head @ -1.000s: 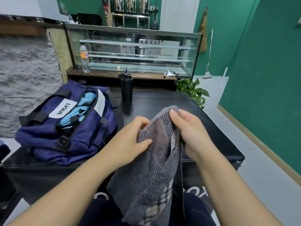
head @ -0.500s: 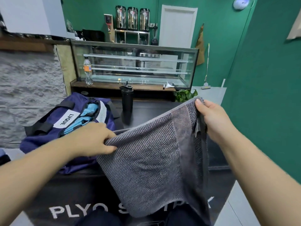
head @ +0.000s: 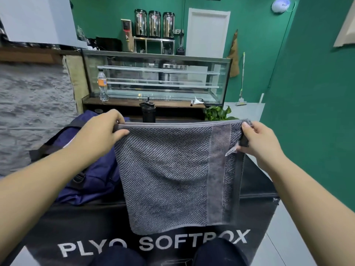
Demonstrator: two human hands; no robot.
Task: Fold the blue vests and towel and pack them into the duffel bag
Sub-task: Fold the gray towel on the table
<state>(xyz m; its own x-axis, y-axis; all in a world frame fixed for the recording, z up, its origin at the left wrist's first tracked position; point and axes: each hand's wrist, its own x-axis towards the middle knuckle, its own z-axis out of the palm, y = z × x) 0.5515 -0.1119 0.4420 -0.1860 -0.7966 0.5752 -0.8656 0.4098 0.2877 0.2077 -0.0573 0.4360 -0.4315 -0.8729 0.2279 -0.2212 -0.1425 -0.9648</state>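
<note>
Your knees (head: 217, 252) sit at the bottom edge against a black box (head: 80, 227) printed PLYO SOFTBOX. Above it you hold a grey towel (head: 172, 175) stretched flat and hanging, doubled along its top edge. Your left hand (head: 99, 131) pinches the upper left corner, thumb and fingers clamped on the fabric; your right hand (head: 259, 143) grips the upper right corner likewise, a small white label just beside its thumb. Left of the towel, partly behind your left arm, the navy duffel bag (head: 96, 179) rests on the box. Beyond stand a black bottle (head: 148, 112), a potted plant (head: 219, 113) and a glass display case (head: 157, 77).
</note>
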